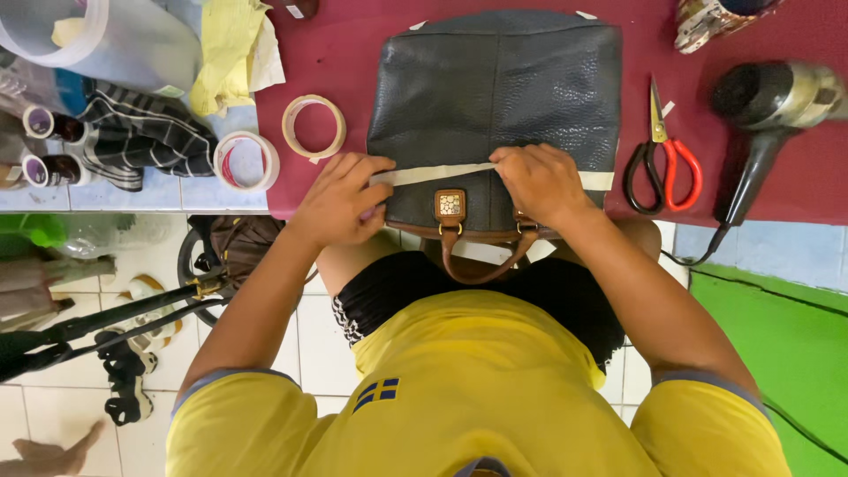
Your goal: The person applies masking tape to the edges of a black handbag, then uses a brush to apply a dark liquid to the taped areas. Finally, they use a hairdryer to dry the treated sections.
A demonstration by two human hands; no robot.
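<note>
Left hand (340, 201) and right hand (539, 181) both pinch a tape strip (442, 172) flat across the black handbag (495, 97) (scissors (662, 159) nearby).

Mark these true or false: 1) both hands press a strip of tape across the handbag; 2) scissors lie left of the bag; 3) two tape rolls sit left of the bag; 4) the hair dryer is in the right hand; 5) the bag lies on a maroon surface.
1) True: the left hand and right hand both rest on the strip of masking tape across the black handbag.
2) False: the red-handled scissors lie right of the bag.
3) True: a masking tape roll and a second tape roll.
4) False: the hair dryer lies untouched at far right.
5) True: maroon tabletop.
</note>
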